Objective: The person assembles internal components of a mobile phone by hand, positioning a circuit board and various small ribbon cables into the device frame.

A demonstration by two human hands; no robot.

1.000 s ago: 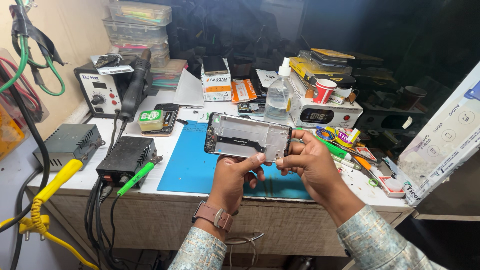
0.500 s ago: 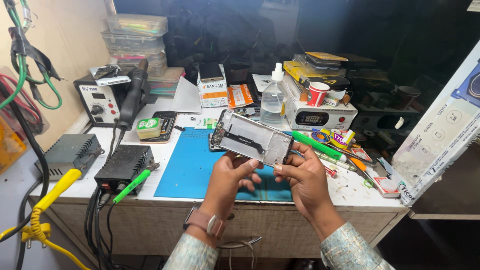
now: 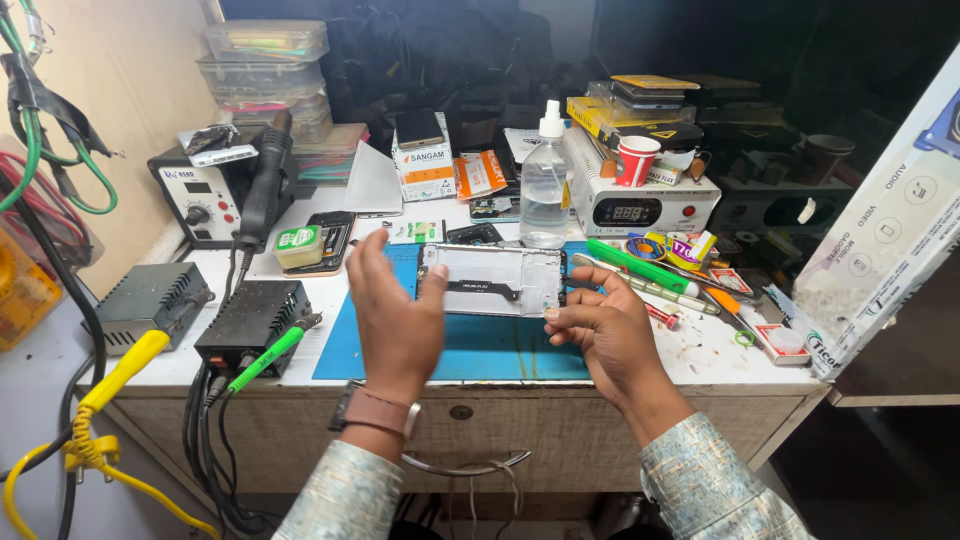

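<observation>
- The right hand (image 3: pixel 605 335) is pinching the lower right corner of a phone frame (image 3: pixel 492 280) between thumb and fingertips, so it is clamped on the frame's edge.
- The left hand (image 3: pixel 398 310) is standing upright beside the frame's left end with the palm facing inward and the fingers spread; it is near or just brushing that end, and no grip is showing.
- The frame is hanging low over the blue work mat (image 3: pixel 470 345) on the table (image 3: pixel 700 365), lying lengthwise left to right with its inner face toward the camera.
- It is looking like a pale, silvery rectangular shell with a dark strip crossing its middle and small dark cut-outs along the left side; finer parts are too small to tell.
- In my judgement, doing this well means keeping the grip on the outer rim only, away from the dark strip, and bringing the free hand in to steady the far end so the thin shell is not flexing.
- A clear plastic bottle (image 3: pixel 545 185) is standing just behind the frame, and a green-handled tool (image 3: pixel 640 267) is lying to its right, both close enough to be knocked.
</observation>
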